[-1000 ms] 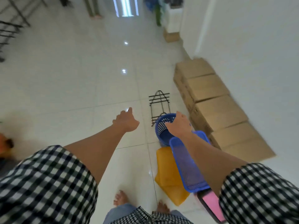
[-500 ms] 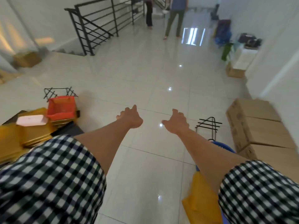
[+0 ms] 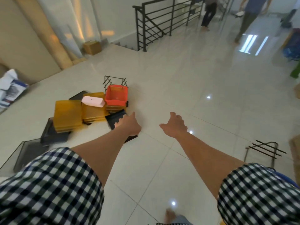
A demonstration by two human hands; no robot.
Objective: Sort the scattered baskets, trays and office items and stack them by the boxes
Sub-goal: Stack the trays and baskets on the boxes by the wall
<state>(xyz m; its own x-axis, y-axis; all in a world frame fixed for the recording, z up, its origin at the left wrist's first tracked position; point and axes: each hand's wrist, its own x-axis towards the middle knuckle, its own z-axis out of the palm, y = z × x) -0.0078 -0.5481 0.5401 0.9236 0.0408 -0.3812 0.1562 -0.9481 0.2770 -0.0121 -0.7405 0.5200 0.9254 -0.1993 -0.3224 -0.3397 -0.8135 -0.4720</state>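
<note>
A heap of office items lies on the tiled floor at left: a red basket (image 3: pixel 116 96), yellow trays (image 3: pixel 67 114), a pink case (image 3: pixel 93 101), black trays (image 3: pixel 53 136) and a black wire rack (image 3: pixel 115 80) behind the basket. My left hand (image 3: pixel 128 125) reaches out above a black tray (image 3: pixel 116 118) at the heap's near edge, fingers loose, holding nothing. Further right my right hand (image 3: pixel 175 125) hangs over bare floor, fingers spread and empty.
A grey mesh tray (image 3: pixel 26 151) lies at lower left. Another wire rack (image 3: pixel 263 151) stands at right beside a blue basket's rim (image 3: pixel 285 179). A black stair railing (image 3: pixel 160 20) and two people (image 3: pixel 227 15) are at the back, with a cardboard box (image 3: pixel 92 47) by the wall.
My view has swung left from the boxes and blue baskets to the scattered heap. My right hand let go of the blue basket; both hands now reach forward empty.
</note>
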